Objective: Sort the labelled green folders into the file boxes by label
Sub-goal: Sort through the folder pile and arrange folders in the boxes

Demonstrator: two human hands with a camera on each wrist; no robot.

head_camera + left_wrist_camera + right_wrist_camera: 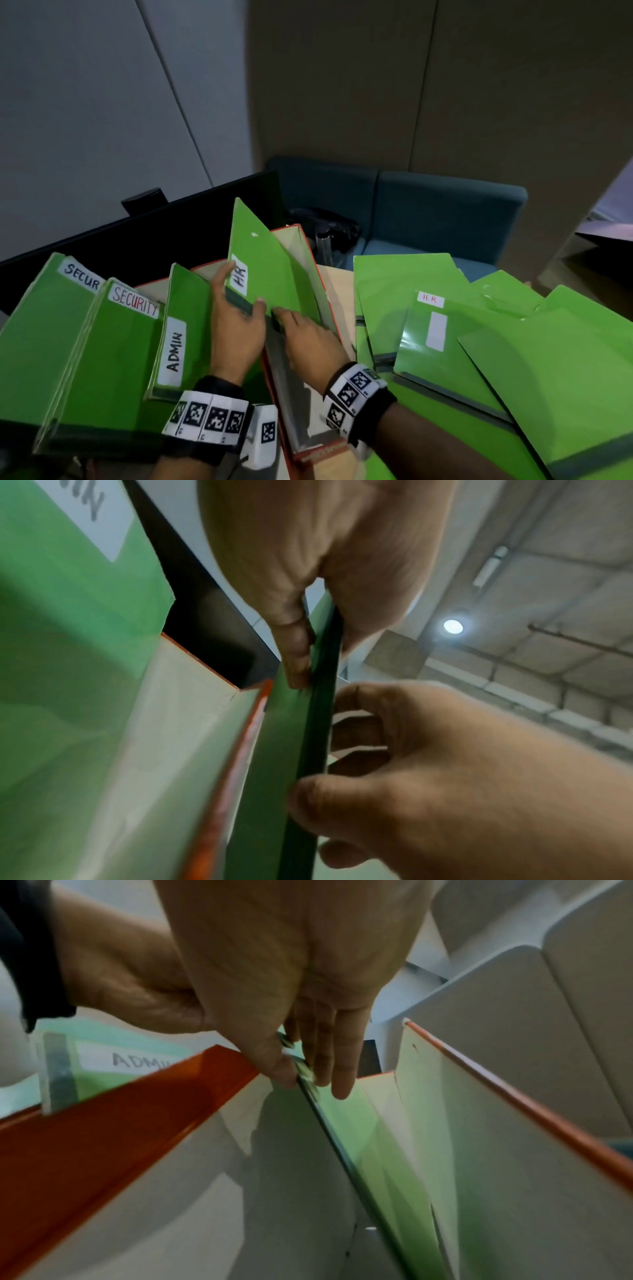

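A green folder labelled HR (274, 274) stands upright and tilted in the orange-edged file box (317, 270). My left hand (241, 299) pinches its dark spine edge just below the label, thumb on one face and fingers on the other (301, 666). My right hand (287, 317) pinches the same edge a little lower, which shows in the right wrist view (304, 1077). To the left, an ADMIN folder (181, 329) and two SECURITY folders (126, 325) stand in other boxes. Loose green folders (479, 342) lie fanned out on the right, and one carries an HR label.
A black monitor (154, 233) stands behind the boxes. Beyond the table is a teal sofa (428, 212) with a dark bag and a bottle (323, 241). The inside of the orange box (308, 1191) holds only the HR folder.
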